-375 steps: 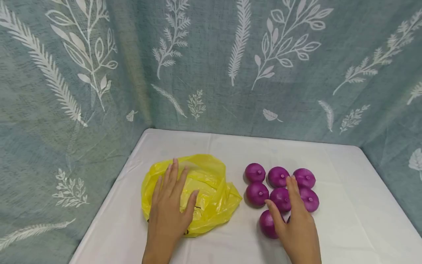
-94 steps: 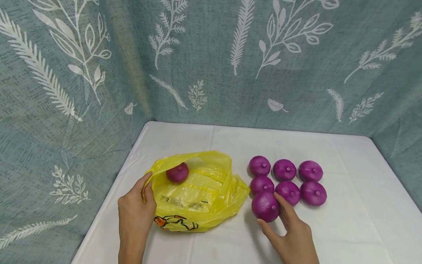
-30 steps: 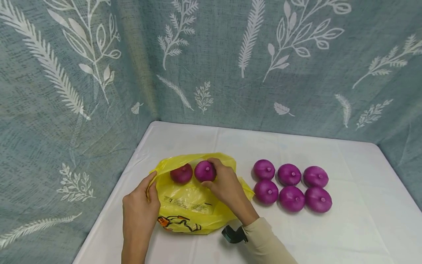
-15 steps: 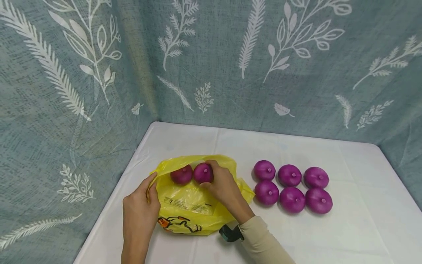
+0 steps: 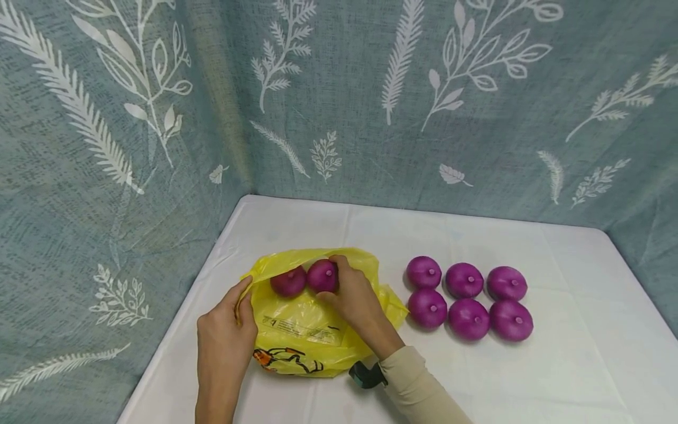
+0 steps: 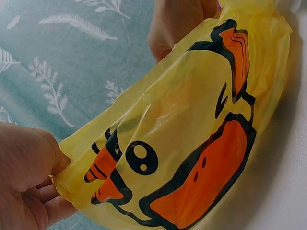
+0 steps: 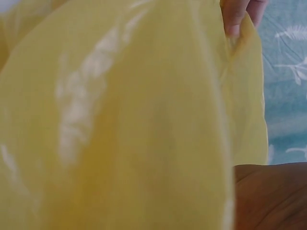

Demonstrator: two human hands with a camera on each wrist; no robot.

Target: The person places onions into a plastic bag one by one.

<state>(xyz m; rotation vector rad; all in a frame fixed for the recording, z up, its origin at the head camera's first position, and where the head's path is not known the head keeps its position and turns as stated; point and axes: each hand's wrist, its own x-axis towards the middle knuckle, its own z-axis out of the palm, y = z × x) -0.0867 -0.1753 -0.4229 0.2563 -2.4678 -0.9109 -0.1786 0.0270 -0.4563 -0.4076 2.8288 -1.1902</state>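
My left hand (image 5: 228, 327) pinches the left rim of a yellow plastic bag (image 5: 302, 344) in the head view. In the left wrist view the bag (image 6: 187, 96) shows a printed cartoon face. My right hand (image 5: 357, 294) reaches inside the bag's mouth, its fingers and thumb around a purple onion (image 5: 321, 275). Another onion (image 5: 288, 282) sits beside it in the bag, partly behind the raised rim. The bag's film (image 7: 144, 115) fills most of the right wrist view and hides the onions there.
Several purple onions (image 5: 468, 319) stand in two rows on the white-covered table (image 5: 577, 282), right of the bag. A dark device (image 5: 366, 374) is worn at the right wrist. Patterned teal curtains (image 5: 355, 147) enclose the back and sides.
The right hand took an onion from beside the rows into the bag, then shifted it slightly left toward the other onion. The left hand has kept its hold on the rim.
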